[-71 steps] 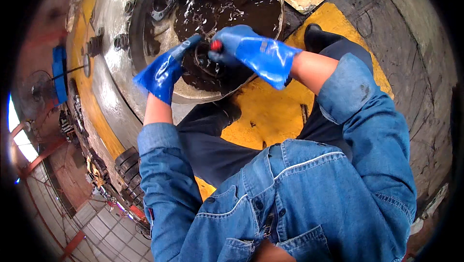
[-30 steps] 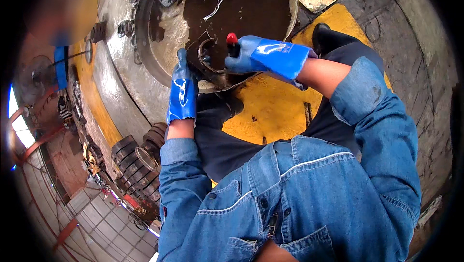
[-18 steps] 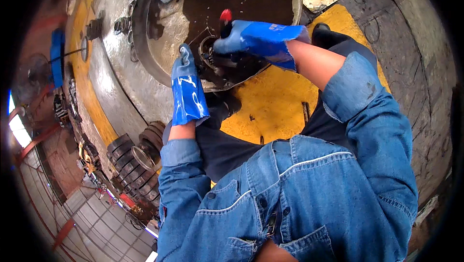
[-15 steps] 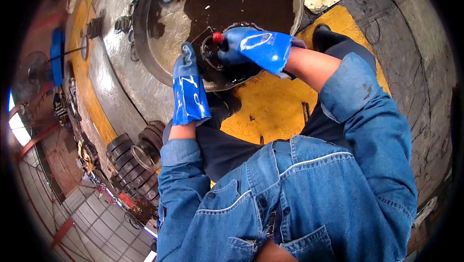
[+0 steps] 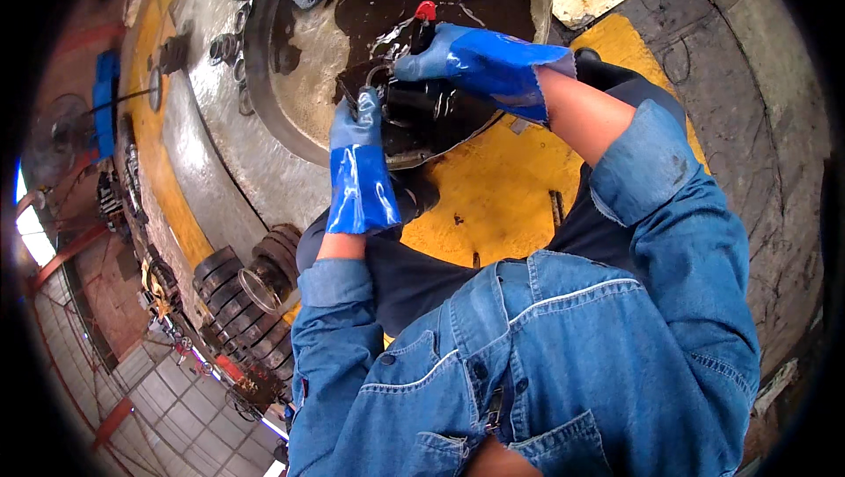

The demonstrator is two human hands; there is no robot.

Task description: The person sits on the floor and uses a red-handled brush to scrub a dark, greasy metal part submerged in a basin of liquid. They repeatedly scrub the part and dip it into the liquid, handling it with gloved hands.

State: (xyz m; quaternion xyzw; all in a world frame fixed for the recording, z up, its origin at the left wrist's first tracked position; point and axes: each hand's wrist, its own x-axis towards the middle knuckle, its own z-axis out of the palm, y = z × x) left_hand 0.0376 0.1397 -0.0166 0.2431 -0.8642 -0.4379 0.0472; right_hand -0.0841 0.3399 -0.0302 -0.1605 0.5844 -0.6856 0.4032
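My left hand (image 5: 359, 160), in a blue rubber glove, grips a dark greasy metal part (image 5: 414, 103) at the near rim of a round metal basin (image 5: 264, 116) filled with black oily liquid. My right hand (image 5: 480, 59), also gloved in blue, is closed on a tool with a red tip (image 5: 425, 12) and a black shaft, held upright against the top of that part. Both hands meet over the part, just above the oil.
Yellow-painted floor (image 5: 502, 204) lies under my knees. A stack of dark ring-shaped parts (image 5: 251, 279) stands at lower left. Several small metal pieces (image 5: 238, 2) lie on the basin's rim. A blue object (image 5: 106, 99) sits far left.
My left hand moved from the basin's outer rim inward onto the greasy part. My right hand with the red-tipped tool shifted slightly up and right over the part.
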